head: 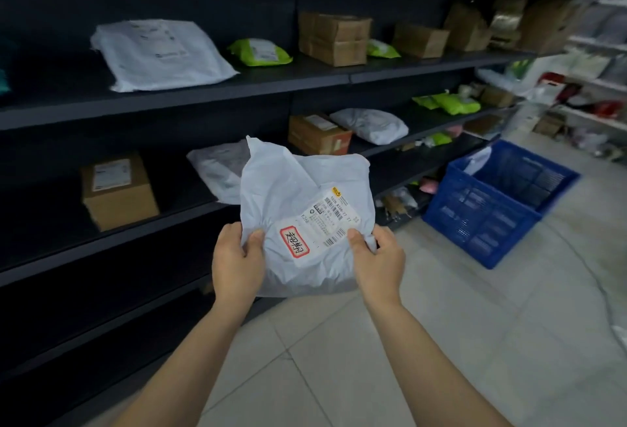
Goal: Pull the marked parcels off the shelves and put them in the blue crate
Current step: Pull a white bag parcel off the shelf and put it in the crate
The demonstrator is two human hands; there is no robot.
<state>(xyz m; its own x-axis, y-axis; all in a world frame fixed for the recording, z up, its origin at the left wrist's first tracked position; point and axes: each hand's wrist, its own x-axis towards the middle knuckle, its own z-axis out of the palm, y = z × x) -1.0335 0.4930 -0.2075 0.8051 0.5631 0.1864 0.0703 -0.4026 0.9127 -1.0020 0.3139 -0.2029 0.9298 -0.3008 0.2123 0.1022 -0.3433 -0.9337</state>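
Observation:
I hold a white plastic parcel (298, 202) in front of the dark shelves, off the shelf and above the floor. It carries a shipping label and a red-framed sticker (294, 241). My left hand (237, 263) grips its lower left edge and my right hand (378, 262) grips its lower right edge, thumbs on top. The blue crate (488, 219) stands on the tiled floor to the right, apart from the parcel, with something pale inside it.
Dark shelving (237, 85) runs along the left with cardboard boxes (117, 190), white bags (159, 53) and green pouches (259, 52). White racks (590, 87) with goods stand at the far right. Tiled floor (441, 341) lies between me and the crate.

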